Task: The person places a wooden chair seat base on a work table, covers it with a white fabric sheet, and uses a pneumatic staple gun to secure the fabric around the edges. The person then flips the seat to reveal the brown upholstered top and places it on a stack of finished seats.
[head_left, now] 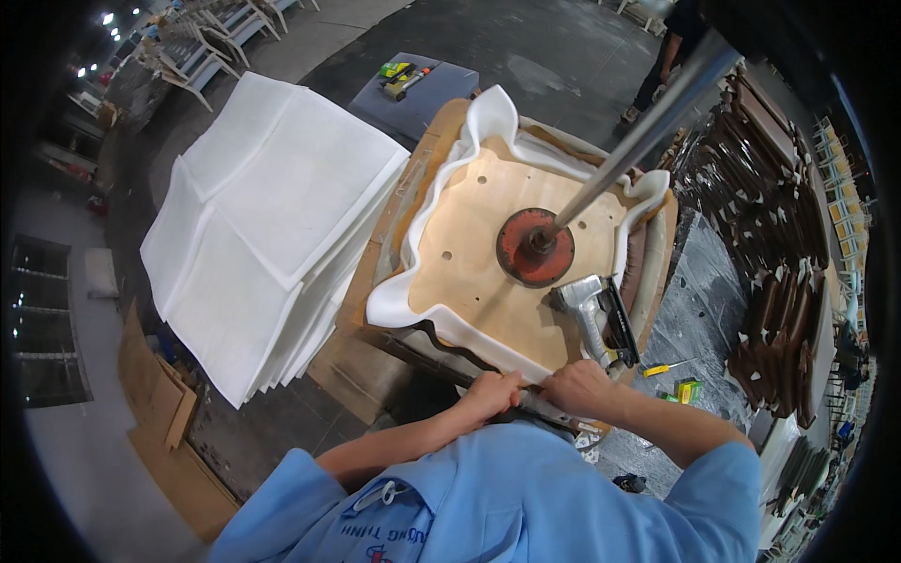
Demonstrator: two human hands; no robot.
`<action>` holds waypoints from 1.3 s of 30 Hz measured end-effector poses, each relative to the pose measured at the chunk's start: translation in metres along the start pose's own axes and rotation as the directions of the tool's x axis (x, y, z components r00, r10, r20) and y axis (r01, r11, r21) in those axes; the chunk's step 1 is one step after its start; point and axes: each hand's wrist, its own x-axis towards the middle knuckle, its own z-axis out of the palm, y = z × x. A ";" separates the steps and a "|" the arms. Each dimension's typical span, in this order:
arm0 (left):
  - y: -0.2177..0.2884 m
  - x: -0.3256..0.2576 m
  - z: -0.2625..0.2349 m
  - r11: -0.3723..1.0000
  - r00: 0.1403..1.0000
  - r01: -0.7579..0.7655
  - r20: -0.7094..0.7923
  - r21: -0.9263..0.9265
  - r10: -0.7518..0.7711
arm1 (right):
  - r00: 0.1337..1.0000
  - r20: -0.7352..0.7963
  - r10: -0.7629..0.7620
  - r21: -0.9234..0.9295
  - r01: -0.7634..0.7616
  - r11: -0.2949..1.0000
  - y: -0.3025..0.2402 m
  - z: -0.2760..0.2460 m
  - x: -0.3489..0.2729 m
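A tall stack of white foam sheets (267,220) fills the left of the bench, the biggest thing in sight. Just beside it to the right lies an upturned plywood seat board (488,258), pale and drilled with a few holes, with white foam padding (413,272) curling up around its edge. A round red press disc (535,247) bears down on the middle of the board, at the end of a shiny metal rod (638,141) that slants away to the upper right. Dark brown seat parts (770,272) are piled along the right side.

On the near right corner of the board rests a grey pneumatic staple gun (591,314), untouched, closest to the right hand (580,387).

Both hands sit at the near edge of the seat, touching side by side. The left hand (488,394) and the right have their fingers curled shut over a dark strip of covering material (549,405), which runs left to right along that near edge, its long axis crossing in front of the person's blue shirt. The strip lies under the fingers, between the board's edge and the body. The right hand is the nearer one to the gun, which lies just beyond its knuckles.
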 end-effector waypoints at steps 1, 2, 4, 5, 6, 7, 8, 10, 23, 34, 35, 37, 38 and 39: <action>0.003 -0.007 -0.017 0.994 0.998 0.058 0.029 -0.096 -0.055 | 0.998 -0.049 0.036 0.022 -0.035 0.999 -0.006 -0.005 0.010; 0.004 -0.014 -0.035 0.975 0.992 0.119 0.061 -0.188 -0.109 | 0.993 -0.098 0.070 0.047 -0.065 0.997 -0.016 -0.009 0.023; 0.009 -0.014 -0.088 0.989 0.974 0.099 -0.190 -0.112 -0.119 | 0.988 -0.146 0.057 0.074 -0.047 0.996 -0.049 -0.034 0.065; 0.017 -0.014 -0.106 0.993 0.966 0.062 -0.246 -0.096 -0.084 | 0.975 -0.220 0.031 0.075 -0.014 0.997 -0.060 -0.035 0.087; 0.032 -0.013 -0.118 0.997 0.954 0.021 -0.297 -0.077 -0.043 | 0.967 -0.251 0.039 0.062 -0.024 0.998 -0.064 -0.033 0.108; 0.046 -0.007 -0.126 0.999 0.960 -0.029 -0.278 0.020 0.034 | 0.958 -0.281 0.051 0.052 -0.037 0.998 -0.066 -0.027 0.129; 0.061 -0.001 -0.136 0.992 0.965 0.002 -0.260 0.125 0.031 | 0.949 -0.311 0.059 0.037 -0.049 0.998 -0.066 -0.024 0.147; 0.086 0.008 -0.150 0.944 0.974 0.053 -0.224 0.324 0.022 | 0.950 -0.308 0.046 0.046 -0.034 0.998 -0.068 -0.030 0.167; 0.067 0.050 -0.203 0.974 0.990 -0.131 -0.036 0.186 0.140 | 0.927 -0.373 -0.026 0.128 0.079 0.989 -0.058 -0.032 0.205; 0.058 0.038 -0.207 0.979 0.968 -0.192 0.181 0.075 0.176 | 0.704 -0.469 0.533 0.528 -0.260 0.809 -0.057 -0.042 0.118; 0.066 0.034 -0.203 0.936 0.936 -0.277 0.278 0.215 0.214 | 0.580 -0.501 0.642 0.538 -0.372 0.756 -0.042 -0.048 0.088; 0.091 0.018 -0.175 0.734 0.857 -0.484 0.429 0.477 0.287 | 0.374 -0.495 0.784 0.540 -0.575 0.615 -0.029 -0.038 0.044; 0.100 0.019 -0.155 0.556 0.725 -0.678 0.563 0.481 0.396 | 0.315 -0.484 0.817 0.509 -0.658 0.555 -0.026 -0.034 0.035; 0.106 0.024 -0.136 0.343 0.553 -0.832 0.695 0.436 0.460 | 0.305 -0.459 0.834 0.519 -0.670 0.530 -0.024 -0.027 0.034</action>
